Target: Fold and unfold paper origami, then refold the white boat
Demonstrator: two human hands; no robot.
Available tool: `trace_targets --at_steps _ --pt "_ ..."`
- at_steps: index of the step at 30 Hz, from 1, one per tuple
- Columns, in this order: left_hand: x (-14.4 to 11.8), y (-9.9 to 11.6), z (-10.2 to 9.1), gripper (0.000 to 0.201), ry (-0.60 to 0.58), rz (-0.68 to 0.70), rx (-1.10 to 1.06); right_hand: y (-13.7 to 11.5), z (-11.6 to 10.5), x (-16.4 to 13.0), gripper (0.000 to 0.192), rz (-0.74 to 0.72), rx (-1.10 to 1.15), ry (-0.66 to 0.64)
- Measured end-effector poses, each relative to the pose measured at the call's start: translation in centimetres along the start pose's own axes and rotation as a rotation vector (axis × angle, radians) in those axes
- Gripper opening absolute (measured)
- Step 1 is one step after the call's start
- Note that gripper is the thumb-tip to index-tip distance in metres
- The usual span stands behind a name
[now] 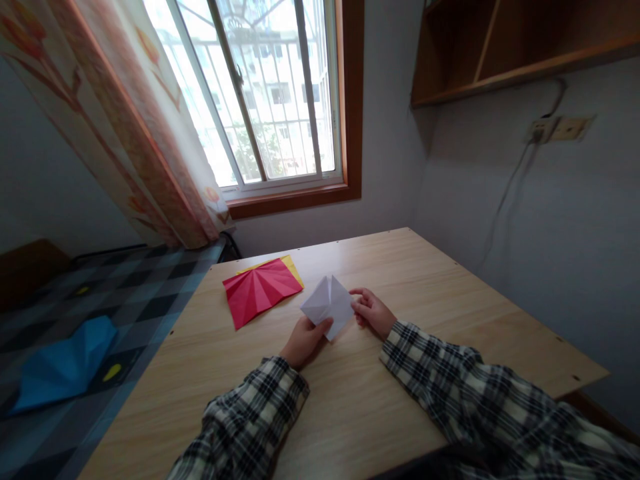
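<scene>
A white piece of folded paper (331, 303) is held up over the wooden table, with two points at its top edge and a crease between them. My left hand (306, 340) grips its lower left side, thumb on the front and the other fingers hidden behind. At the paper's right corner, my right hand (373, 312) has its thumb and forefinger closed on the edge. Left of the paper lies a red creased sheet (263, 288) with fan-like folds. A yellow sheet (294, 268) pokes out from under the red one.
The wooden table (450, 347) extends to the right and toward me. A blue folded paper (65, 367) rests on a checked bed cover (150, 293) at the left. Behind stand a window (270, 100) and a curtain (165, 153); a shelf (525, 60) hangs upper right.
</scene>
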State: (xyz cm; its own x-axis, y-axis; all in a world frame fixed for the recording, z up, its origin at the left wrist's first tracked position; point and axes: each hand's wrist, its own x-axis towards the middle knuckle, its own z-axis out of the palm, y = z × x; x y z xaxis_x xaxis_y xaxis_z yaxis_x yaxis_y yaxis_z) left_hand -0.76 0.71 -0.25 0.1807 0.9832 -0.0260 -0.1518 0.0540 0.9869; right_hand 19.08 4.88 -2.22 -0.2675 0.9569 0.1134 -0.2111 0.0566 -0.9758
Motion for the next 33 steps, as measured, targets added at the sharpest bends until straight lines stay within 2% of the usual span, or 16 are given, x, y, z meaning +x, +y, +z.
trace_targets --at_steps 5,8,15,24,29,33 --pt "0.04 0.24 0.04 0.042 -0.031 0.019 -0.018 -0.49 0.12 -0.51 0.063 -0.003 -0.041 0.036" --pt "0.09 0.32 0.03 0.043 -0.025 0.025 -0.026 -0.70 0.21 -0.78 0.066 -0.021 -0.060 0.040" --pt "0.01 0.49 0.10 0.043 -0.007 0.024 0.008 -0.33 0.22 -0.69 0.054 -0.057 -0.090 0.008" --pt "-0.18 0.74 0.07 0.040 0.012 0.033 0.066 -0.17 0.25 -0.52 0.039 -0.106 -0.082 0.066" --pt "0.05 0.46 -0.07 0.040 -0.019 0.038 0.026 -0.68 0.42 -0.67 0.021 -0.126 -0.061 0.015" --pt "0.07 0.43 0.11 0.042 -0.023 0.037 -0.028 -0.75 0.52 -0.75 0.023 -0.077 -0.031 -0.016"
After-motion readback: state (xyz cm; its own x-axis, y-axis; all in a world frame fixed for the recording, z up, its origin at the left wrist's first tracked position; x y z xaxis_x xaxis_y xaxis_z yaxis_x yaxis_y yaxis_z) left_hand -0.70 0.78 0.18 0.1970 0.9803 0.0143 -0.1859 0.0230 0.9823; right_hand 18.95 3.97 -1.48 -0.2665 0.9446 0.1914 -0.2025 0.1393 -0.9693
